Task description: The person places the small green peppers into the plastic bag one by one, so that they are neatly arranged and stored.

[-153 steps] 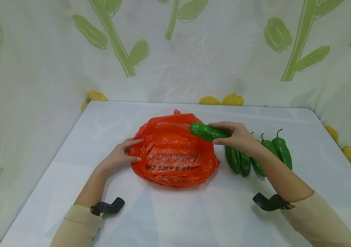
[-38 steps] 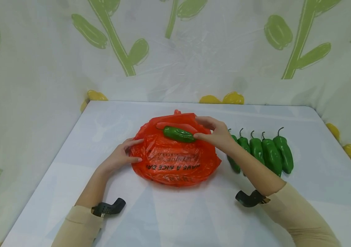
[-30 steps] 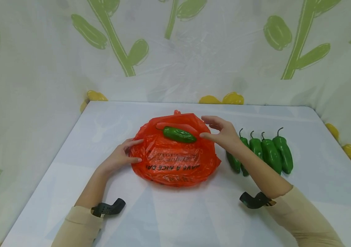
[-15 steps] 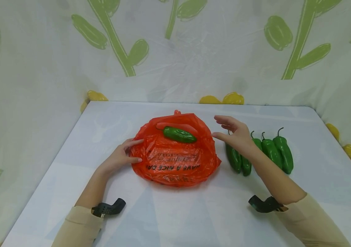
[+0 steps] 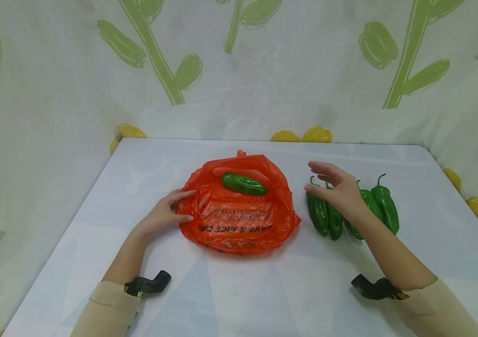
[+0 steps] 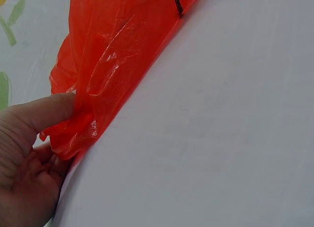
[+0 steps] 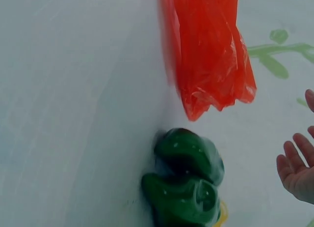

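Note:
A red plastic bag (image 5: 239, 238) with black print lies near the middle of the table. My left hand (image 5: 162, 212) holds its left edge; in the left wrist view the thumb (image 6: 49, 110) presses on the crumpled film, with fingers behind it. One green pepper (image 5: 244, 183) lies across the upper part of the bag, beside a paler red fold. My right hand (image 5: 340, 187) hovers with parted thumb and fingers, holding nothing, over a row of several green peppers (image 5: 317, 215). Hand and forearm hide part of that row. Two pepper ends (image 7: 184, 200) show in the right wrist view.
The white table (image 5: 239, 295) has a pale pattern and ends at a back edge against a plant-printed curtain (image 5: 298, 70). Each wrist wears a black strap-mounted device (image 5: 148, 283). The rightmost pepper (image 5: 385, 208) lies toward the table's right side.
The right hand held a pepper over the bag's right side, laid it on the bag and let go. Since then it has moved right, over the row. The left hand stays put.

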Motion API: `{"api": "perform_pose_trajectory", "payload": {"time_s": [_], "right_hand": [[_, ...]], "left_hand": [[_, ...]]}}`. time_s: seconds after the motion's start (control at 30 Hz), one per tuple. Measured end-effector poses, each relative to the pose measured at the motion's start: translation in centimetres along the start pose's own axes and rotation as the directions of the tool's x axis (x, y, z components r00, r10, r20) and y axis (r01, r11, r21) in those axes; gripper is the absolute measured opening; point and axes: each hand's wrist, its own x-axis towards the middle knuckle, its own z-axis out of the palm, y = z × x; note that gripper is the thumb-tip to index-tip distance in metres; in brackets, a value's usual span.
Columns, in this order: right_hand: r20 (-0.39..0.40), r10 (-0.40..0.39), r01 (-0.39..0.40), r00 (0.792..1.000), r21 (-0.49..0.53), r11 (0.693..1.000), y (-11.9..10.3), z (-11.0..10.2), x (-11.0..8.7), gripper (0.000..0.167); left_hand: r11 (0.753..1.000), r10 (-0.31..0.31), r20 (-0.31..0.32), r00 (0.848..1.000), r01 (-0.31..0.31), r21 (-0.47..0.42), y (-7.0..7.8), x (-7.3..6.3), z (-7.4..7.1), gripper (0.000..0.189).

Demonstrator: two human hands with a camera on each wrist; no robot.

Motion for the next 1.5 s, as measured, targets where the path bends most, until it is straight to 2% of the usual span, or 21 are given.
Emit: {"api": "perform_pose_trajectory", "payload": {"time_s": [0.13, 0.3, 0.47, 0.73, 0.83, 0.93, 1.17, 1.5], "right_hand": [[-0.017, 0.0, 0.0, 1.0, 0.005, 1.0, 0.6, -0.6, -0.5, 0.056], [-0.049, -0.037, 0.037, 0.998, -0.014, 0.999, 1.2, -1.4, -0.9, 0.056], [-0.074, -0.032, 0.029, 0.997, -0.029, 0.999, 1.6, -2.0, -1.5, 0.055], [-0.111, -0.023, 0.029, 0.994, 0.047, 0.998, 2.6, -3.2, -2.3, 0.052], [-0.121, -0.031, 0.036, 0.992, 0.044, 0.998, 3.0, -3.5, -2.6, 0.05], [-0.131, -0.033, 0.035, 0.991, 0.013, 0.999, 3.5, -3.9, -3.0, 0.049], [-0.142, 0.043, -0.049, 0.989, -0.04, 0.998, 4.6, -4.9, -3.9, 0.051], [-0.184, 0.047, -0.067, 0.982, -0.106, 0.992, 5.9, -6.0, -5.0, 0.06]], "left_hand": [[1.0, -0.009, -0.001, 1.0, 0.009, 0.008, 0.0, 0.0, 0.0, 0.065], [1.0, 0.002, 0.0, 1.0, -0.002, 0.016, 0.1, -0.1, 0.0, 0.065], [1.0, 0.009, 0.0, 1.0, -0.009, 0.013, 0.0, 0.0, 0.0, 0.065], [1.0, 0.009, 0.003, 1.0, -0.009, 0.007, 0.0, 0.0, -0.1, 0.065], [1.0, 0.004, 0.002, 1.0, -0.004, 0.007, 0.1, 0.0, 0.0, 0.066], [1.0, -0.001, 0.002, 1.0, 0.0, 0.006, 0.1, 0.0, 0.0, 0.066], [1.0, 0.001, 0.003, 1.0, -0.001, 0.004, 0.2, -0.1, 0.0, 0.067], [1.0, -0.002, -0.003, 1.0, 0.002, 0.007, 0.2, -0.1, 0.0, 0.067]]}}
